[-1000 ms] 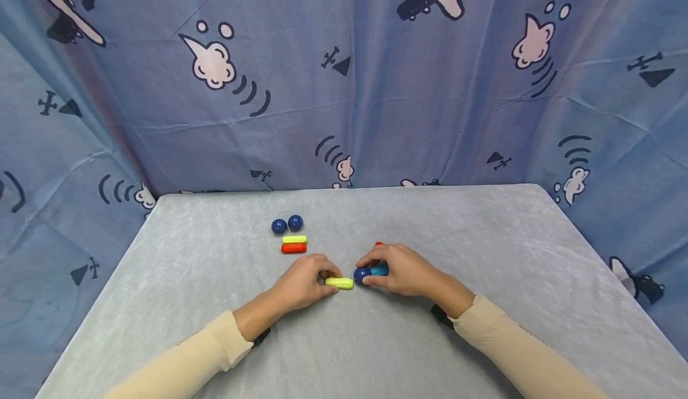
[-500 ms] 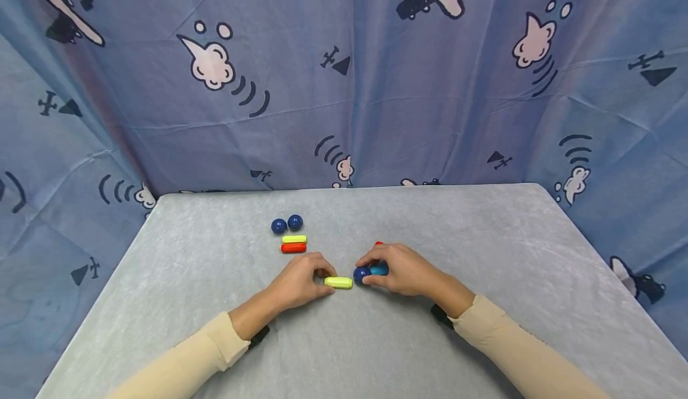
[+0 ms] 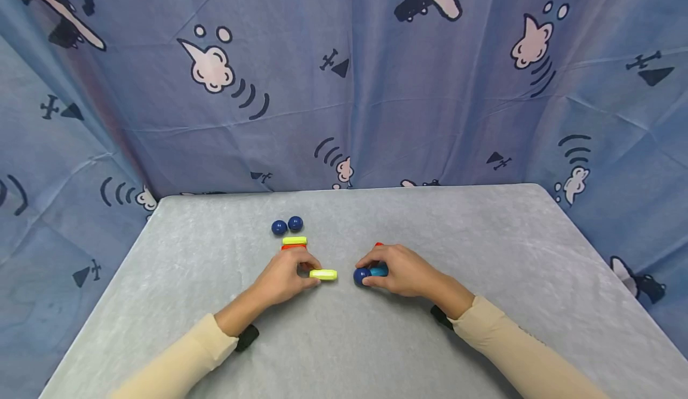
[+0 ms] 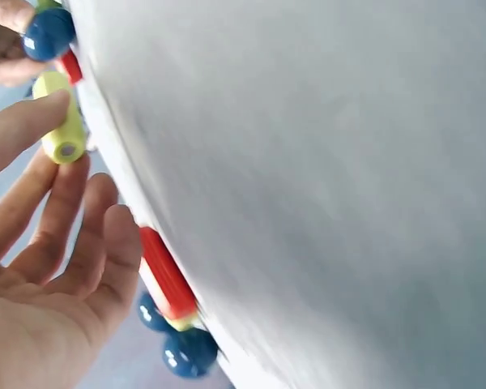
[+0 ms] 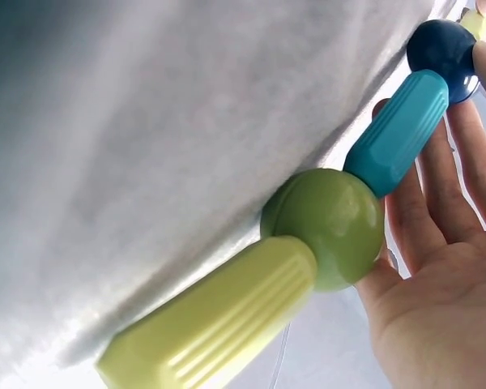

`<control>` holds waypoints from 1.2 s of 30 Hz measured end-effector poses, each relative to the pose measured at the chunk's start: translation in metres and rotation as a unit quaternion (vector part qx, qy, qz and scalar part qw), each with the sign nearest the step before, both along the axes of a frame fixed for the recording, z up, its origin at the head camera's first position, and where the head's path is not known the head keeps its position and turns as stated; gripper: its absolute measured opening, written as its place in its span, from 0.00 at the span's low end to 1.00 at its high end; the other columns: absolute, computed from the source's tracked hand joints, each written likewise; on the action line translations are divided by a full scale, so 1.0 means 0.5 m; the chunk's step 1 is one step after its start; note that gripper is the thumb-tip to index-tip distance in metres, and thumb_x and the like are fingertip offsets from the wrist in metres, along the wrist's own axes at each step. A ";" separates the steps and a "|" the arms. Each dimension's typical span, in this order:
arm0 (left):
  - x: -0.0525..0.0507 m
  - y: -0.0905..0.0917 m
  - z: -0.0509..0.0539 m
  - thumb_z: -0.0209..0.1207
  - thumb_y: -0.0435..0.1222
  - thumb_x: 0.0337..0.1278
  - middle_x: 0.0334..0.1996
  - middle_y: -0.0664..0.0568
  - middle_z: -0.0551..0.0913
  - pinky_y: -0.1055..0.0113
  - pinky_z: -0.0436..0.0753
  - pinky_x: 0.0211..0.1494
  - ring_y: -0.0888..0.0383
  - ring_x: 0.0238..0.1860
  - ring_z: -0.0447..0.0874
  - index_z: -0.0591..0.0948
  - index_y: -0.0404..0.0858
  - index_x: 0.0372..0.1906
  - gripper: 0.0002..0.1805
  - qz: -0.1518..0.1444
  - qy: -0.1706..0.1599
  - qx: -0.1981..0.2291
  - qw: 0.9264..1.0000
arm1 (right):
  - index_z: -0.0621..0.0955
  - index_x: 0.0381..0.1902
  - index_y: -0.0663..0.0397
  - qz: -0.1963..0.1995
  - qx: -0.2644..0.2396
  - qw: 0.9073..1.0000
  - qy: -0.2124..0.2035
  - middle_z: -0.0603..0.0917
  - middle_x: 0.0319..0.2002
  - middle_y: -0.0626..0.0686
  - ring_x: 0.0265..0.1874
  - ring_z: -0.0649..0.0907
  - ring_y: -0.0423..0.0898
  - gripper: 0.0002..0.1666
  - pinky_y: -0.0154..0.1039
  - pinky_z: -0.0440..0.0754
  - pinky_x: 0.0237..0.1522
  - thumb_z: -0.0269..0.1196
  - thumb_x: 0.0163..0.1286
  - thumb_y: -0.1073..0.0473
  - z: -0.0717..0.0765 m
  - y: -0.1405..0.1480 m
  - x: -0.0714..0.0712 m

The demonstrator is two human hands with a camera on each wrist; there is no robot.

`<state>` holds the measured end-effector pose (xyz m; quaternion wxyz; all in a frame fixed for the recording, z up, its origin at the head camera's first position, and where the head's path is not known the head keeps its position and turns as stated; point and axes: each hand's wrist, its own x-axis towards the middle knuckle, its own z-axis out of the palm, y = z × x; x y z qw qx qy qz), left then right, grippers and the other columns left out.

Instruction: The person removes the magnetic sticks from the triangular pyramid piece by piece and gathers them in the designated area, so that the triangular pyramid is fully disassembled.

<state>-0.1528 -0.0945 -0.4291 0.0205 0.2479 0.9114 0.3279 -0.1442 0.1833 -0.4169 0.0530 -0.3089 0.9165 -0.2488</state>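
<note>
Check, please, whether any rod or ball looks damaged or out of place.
Nothing stands out. The yellow rod pinched by the left hand is apart from the blue ball in the right hand, yet no damage shows on either. A teal rod links that ball to a green ball.

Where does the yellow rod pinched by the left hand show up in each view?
Head: the yellow rod is below centre, slightly left, pinched by the left hand.
Left wrist: the yellow rod is at upper left, near the picture's edge.
Right wrist: the yellow rod is partly visible at the top right corner.
Shared landmark: the dark blue ball held by the right hand, near the rod in every view.
</note>
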 end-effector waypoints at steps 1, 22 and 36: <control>-0.002 -0.005 0.002 0.77 0.33 0.41 0.31 0.59 0.83 0.71 0.77 0.40 0.63 0.34 0.78 0.88 0.45 0.34 0.11 0.005 0.001 -0.001 1.000 | 0.86 0.52 0.42 0.000 0.000 1.000 0.000 0.88 0.49 0.42 0.48 0.85 0.41 0.18 0.43 0.82 0.52 0.70 0.65 0.49 0.000 0.000 0.000; -0.050 -0.096 0.010 0.76 0.34 0.44 0.32 0.56 0.83 0.68 0.76 0.35 0.62 0.32 0.77 0.90 0.43 0.38 0.12 0.079 -0.002 -0.055 0.995 | 0.85 0.52 0.41 -0.001 -0.002 1.000 -0.001 0.87 0.50 0.42 0.49 0.85 0.41 0.18 0.43 0.82 0.53 0.69 0.65 0.48 -0.003 0.002 0.001; -0.052 -0.105 -0.001 0.77 0.33 0.41 0.31 0.53 0.83 0.69 0.76 0.35 0.61 0.31 0.78 0.86 0.41 0.34 0.12 0.087 0.002 -0.033 0.996 | 0.85 0.52 0.40 -0.002 0.001 1.000 0.003 0.87 0.50 0.41 0.49 0.85 0.41 0.17 0.44 0.82 0.53 0.69 0.65 0.48 -0.002 0.002 0.001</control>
